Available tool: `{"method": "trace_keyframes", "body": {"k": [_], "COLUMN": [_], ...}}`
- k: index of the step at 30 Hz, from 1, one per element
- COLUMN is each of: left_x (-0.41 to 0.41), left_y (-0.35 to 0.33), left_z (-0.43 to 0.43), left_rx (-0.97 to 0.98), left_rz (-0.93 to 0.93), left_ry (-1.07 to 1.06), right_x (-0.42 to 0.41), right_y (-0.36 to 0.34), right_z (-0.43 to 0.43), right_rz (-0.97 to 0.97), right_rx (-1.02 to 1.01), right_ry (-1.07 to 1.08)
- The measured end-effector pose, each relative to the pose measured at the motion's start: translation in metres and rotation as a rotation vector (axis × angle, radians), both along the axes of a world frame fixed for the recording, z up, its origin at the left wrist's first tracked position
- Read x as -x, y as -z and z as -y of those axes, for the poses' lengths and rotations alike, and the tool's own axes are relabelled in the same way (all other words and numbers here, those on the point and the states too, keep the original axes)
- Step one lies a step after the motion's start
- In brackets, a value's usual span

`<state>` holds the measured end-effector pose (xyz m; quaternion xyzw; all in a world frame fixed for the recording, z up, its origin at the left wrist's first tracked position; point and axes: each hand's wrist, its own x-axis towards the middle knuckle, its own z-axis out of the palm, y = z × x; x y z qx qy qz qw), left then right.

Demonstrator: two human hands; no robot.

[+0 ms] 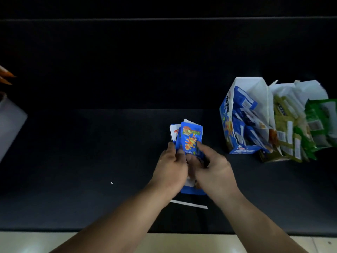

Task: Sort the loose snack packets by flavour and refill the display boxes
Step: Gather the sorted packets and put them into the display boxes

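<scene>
Both hands meet over the middle of the dark table [91, 143], clasping one fanned bundle of blue snack packets [191, 137]. The left hand [171, 161] curls its fingers round the bundle's left edge. The right hand [211, 167] grips from the other side, its thumb laid across the face of the front packet. The packets point toward 12 o'clock, and more blue and white foil shows below the palms at 6 o'clock.

At about 2 o'clock from the hands stands the blue display box [226, 110], open-topped and already holding blue packets. Pressed against its 3 o'clock side is the green display box [308, 88], white flaps up, crammed with green packets [317, 121] that spill over its right edge.

A white strip [189, 204] lies on the table at 6 o'clock, between the forearms. A white speck [111, 182] sits at 8 o'clock. At the far 9 o'clock edge, orange tips [5, 75] and a pale grey object [9, 125] are partly cut off.
</scene>
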<state>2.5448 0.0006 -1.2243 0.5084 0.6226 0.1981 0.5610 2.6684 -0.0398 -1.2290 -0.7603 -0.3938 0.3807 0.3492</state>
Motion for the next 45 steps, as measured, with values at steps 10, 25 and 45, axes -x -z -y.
{"method": "trace_keyframes", "body": {"k": [10, 25, 45], "left_x": [0.016, -0.052, -0.102], "left_y": [-0.035, -0.159, -0.122], "left_z": [0.005, -0.001, -0.003], "left_rx": [-0.093, -0.205, -0.211], "left_rz": [0.124, 0.320, 0.377], "left_ry": [0.099, 0.194, 0.183], "right_x": [-0.009, -0.064, -0.133], "right_y": [-0.013, -0.123, -0.125], "right_z": [0.019, 0.024, 0.032], "right_rz": [-0.180, -0.192, -0.337], "right_rx": [-0.016, -0.499, -0.343], "right_ry": [-0.069, 0.145, 0.186]}}
